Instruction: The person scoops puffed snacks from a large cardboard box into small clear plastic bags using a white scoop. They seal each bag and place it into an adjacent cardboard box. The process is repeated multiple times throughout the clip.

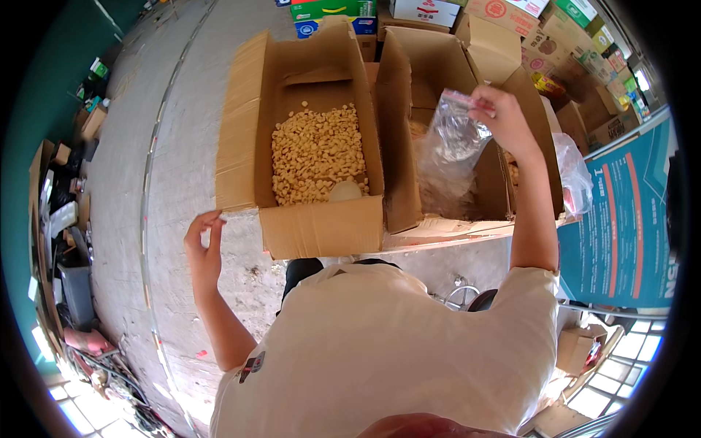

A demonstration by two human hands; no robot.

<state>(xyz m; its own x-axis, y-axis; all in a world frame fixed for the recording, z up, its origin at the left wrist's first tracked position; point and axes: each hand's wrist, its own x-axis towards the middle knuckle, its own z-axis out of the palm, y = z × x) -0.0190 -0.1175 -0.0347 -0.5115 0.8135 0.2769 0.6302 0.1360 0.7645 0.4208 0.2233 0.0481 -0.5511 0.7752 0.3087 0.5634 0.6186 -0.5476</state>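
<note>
My right hand [501, 117] is raised over the middle cardboard box [394, 65], pinching a clear plastic zip bag [452, 148] near its reddish top strip. The bag hangs down into that box and hides part of what lies inside. Off the near left corner of the left cardboard box [323, 227] is my left hand [204, 252], with nothing seen in it and a gap between thumb and fingers. Many small yellowish puffed pieces [317, 150] fill the bottom of the left box. A pale round scoop or bowl [345, 191] rests on them at the near end.
A third open box [534, 109] stands at the right, its contents mostly hidden by my arm. Beside it hangs a crumpled clear bag [572, 169]. Stacked cartons [504, 16] rise behind. A teal banner [619, 230] with writing is at right. Clutter [74, 274] lines the left wall.
</note>
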